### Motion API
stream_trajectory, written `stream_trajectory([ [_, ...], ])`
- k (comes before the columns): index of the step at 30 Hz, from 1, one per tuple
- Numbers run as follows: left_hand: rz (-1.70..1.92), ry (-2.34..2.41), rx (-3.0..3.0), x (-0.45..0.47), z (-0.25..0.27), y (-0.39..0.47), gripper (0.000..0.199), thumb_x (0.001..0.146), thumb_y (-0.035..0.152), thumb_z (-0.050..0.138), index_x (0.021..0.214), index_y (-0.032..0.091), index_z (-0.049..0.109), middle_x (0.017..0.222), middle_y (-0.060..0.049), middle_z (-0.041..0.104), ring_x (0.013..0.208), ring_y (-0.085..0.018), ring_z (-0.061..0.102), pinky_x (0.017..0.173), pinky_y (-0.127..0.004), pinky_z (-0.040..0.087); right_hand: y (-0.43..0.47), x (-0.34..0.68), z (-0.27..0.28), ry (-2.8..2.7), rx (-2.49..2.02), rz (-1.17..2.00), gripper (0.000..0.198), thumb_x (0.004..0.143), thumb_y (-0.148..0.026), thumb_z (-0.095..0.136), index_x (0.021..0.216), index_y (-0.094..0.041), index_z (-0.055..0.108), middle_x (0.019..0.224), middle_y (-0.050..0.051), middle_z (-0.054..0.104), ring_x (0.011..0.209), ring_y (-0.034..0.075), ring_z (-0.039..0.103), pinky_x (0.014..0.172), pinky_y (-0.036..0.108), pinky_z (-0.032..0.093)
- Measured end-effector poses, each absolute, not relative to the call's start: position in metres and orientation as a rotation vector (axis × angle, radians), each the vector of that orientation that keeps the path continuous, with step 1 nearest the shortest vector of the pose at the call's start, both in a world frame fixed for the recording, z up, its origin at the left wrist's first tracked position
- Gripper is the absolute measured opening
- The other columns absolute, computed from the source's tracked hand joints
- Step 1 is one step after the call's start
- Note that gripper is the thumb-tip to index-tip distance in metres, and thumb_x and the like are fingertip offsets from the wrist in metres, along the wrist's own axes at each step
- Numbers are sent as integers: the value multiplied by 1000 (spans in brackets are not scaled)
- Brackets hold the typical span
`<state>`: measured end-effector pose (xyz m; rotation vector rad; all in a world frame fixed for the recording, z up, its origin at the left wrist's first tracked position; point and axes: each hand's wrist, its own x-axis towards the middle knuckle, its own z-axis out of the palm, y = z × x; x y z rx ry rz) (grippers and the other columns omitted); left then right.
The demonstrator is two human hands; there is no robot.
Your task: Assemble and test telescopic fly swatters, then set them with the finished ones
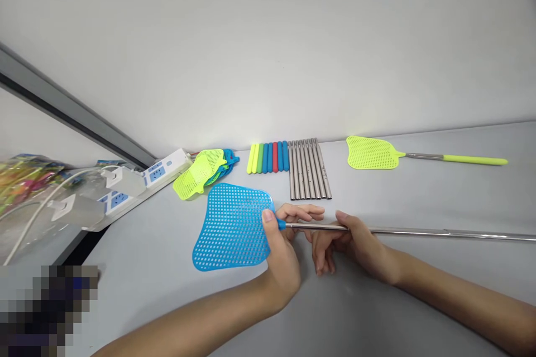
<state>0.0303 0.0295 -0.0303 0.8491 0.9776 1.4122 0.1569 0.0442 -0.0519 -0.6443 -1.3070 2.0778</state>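
A blue fly swatter head point(234, 227) is joined to a long, thin telescopic metal rod point(410, 231) that runs out past the right edge. My left hand point(287, 245) grips the swatter at its neck, thumb on the blue mesh and fingers behind it. Farther along, my right hand point(352, 242) is closed around the rod, its thumb lying along the top. Beyond my hands, several bare metal rods point(309, 173) lie side by side, next to a row of coloured handle grips point(268, 157) in yellow, green, blue and red.
Yellow and blue swatter heads point(196, 173) lie in a pile at the left. A yellow-green fly swatter point(372, 153) rests at the back right. On the left are a power strip point(167, 170) with plugged-in chargers, a white cable point(31, 223) and colourful plastic packaging point(27, 184). A wall stands behind.
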Motion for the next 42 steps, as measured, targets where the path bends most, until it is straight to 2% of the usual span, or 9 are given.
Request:
stream_trajectory([
  [14,1361,929,836,26,-30,45,59,85,48,10,59,17,54,73,-6,62,67,-18,55,69,-31,40,45,150,-48,-1293,-728,2033,70,83,-51,5,62,-12,59,51,5,51,48,13,47,49,26,36],
  [19,1351,972,765,22,-35,53,53,85,47,20,61,15,56,73,-6,62,62,-16,56,61,-28,41,53,152,-45,-1374,-968,1767,58,83,-51,21,51,-15,54,46,2,49,45,12,43,48,24,31],
  [23,1330,981,730,21,-36,60,46,83,46,29,64,13,54,62,-6,60,55,-15,55,51,-25,39,62,156,-40,-1315,-1200,1567,51,81,-46,37,40,-17,40,38,-2,39,42,10,34,48,25,24],
  [26,1373,1014,715,20,-35,64,40,81,48,36,67,14,52,57,-3,58,51,-13,55,49,-23,38,67,161,-35,-1162,-1166,1559,45,80,-41,44,42,-18,37,41,-4,35,44,10,33,50,25,24],
  [34,1527,1033,562,9,-28,82,35,74,51,47,64,17,45,47,4,49,44,-11,48,46,-22,38,79,178,-30,-997,-997,1543,45,81,-40,40,41,-18,37,44,-4,28,47,12,33,53,27,25],
  [38,1347,958,579,10,-29,77,50,75,62,30,64,17,47,52,1,52,49,-12,51,51,-23,39,86,187,-30,-1030,-1054,1437,46,81,-39,41,41,-18,41,42,-3,32,46,12,33,52,27,24],
  [40,1084,918,759,16,-28,65,61,76,63,19,64,14,52,57,-3,56,52,-12,52,53,-24,39,89,190,-32,-1024,-1101,1409,46,81,-39,42,40,-18,41,40,-3,33,45,12,34,52,27,25],
  [42,698,813,1020,23,-22,49,57,80,56,24,64,13,57,57,-3,57,49,-10,51,50,-21,37,92,191,-33,-982,-1103,1426,46,81,-38,42,39,-18,40,39,-3,32,44,12,33,51,27,25],
])
